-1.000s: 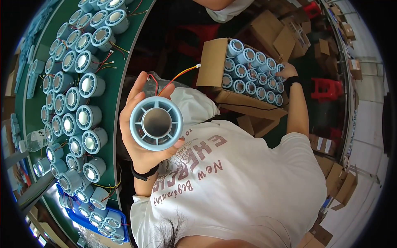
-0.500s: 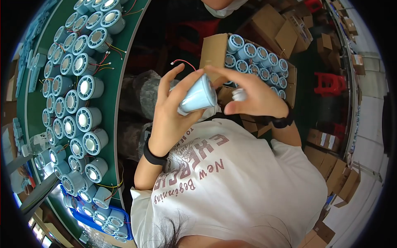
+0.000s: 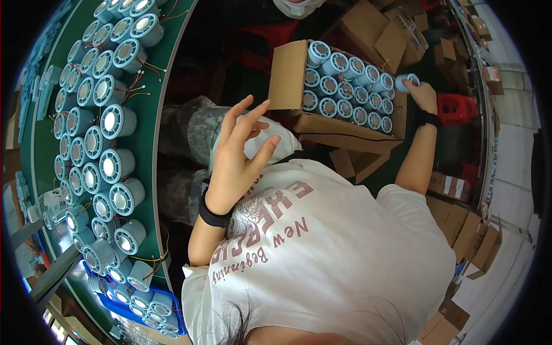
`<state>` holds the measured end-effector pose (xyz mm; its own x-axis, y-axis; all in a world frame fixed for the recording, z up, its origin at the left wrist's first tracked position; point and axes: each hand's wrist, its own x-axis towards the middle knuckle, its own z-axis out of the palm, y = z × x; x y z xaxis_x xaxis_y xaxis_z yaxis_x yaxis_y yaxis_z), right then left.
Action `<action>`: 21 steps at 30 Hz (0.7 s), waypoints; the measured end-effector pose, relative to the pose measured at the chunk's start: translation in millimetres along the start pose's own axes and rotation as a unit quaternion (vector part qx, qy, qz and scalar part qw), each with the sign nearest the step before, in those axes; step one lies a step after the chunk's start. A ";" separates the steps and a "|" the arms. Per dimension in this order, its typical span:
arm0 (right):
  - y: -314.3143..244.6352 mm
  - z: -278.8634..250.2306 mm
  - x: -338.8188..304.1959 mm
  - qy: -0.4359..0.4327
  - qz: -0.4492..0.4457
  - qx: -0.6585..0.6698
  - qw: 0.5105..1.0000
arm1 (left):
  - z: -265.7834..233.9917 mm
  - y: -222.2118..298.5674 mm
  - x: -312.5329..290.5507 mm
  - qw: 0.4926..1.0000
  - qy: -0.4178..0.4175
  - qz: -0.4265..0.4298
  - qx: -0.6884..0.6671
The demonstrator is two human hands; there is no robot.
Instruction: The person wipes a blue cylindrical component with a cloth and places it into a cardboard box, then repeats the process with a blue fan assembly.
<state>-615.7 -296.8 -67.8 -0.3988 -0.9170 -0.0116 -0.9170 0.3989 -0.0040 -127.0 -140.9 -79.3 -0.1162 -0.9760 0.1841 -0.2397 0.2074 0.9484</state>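
Observation:
My right hand (image 3: 422,96) reaches out to the far right and grips a light-blue cylindrical housing (image 3: 407,81) just beyond the right side of an open cardboard box (image 3: 345,138). That box holds rows of similar blue housings (image 3: 345,108) with round grey ends and slotted rims. Over my lap, my left hand (image 3: 238,152) is raised with fingers curved and apart, holding nothing. A clear plastic bag (image 3: 201,126) lies beside it.
To the left runs a green table (image 3: 150,121) crowded with blue housings (image 3: 119,122), some trailing thin wires. A blue tray (image 3: 177,313) of them sits at its near end. Red stools (image 3: 457,108) and cardboard boxes (image 3: 454,230) stand at the right. Another person's part (image 3: 299,7) shows at the top.
The blue housing has passed from between both hands over my lap to my right hand, now stretched out past the box. My left hand has let go and stays near its place.

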 end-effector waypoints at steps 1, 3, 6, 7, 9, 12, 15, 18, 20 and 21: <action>9.3 9.5 11.7 0.001 -0.006 0.001 1.000 | -0.4 0.5 -0.5 1.000 0.008 -0.004 -0.011; 24.5 30.1 31.0 -0.115 0.053 -0.003 0.992 | -1.5 1.2 -2.3 0.999 0.022 -0.015 -0.031; 38.6 58.5 45.6 -0.155 0.031 0.022 0.987 | -4.6 1.9 -1.0 0.999 0.022 -0.019 -0.030; 43.7 67.0 48.5 -0.175 0.025 0.034 0.984 | -4.7 1.5 0.0 0.999 0.018 -0.020 -0.032; 50.2 78.7 51.2 -0.186 0.017 0.069 0.980 | -5.1 0.6 1.0 0.999 0.021 -0.025 -0.034; 61.5 89.8 55.0 -0.205 0.009 0.138 0.969 | -6.4 -2.0 5.8 0.998 0.023 -0.031 -0.042; 74.9 94.4 64.4 -0.213 -0.038 0.136 0.967 | -10.1 -5.0 9.3 0.998 0.020 -0.022 -0.049; 26.4 60.3 65.0 0.052 -0.129 0.026 0.990 | -15.4 -0.6 2.1 0.996 0.064 -0.026 -0.058; -93.0 -25.4 -9.2 0.043 -0.193 0.181 0.963 | -26.5 5.4 -2.6 0.997 0.055 -0.013 -0.045; -139.6 -61.0 -46.9 0.021 -0.272 0.269 0.924 | -27.7 6.0 -2.5 0.996 0.051 -0.013 -0.077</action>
<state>-469.5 -310.0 -5.8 0.1095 -0.9779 0.1781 -0.8491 -0.1852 -0.4947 -101.4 -139.1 -66.9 -0.0110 -0.9841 0.1773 -0.0906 0.1775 0.9799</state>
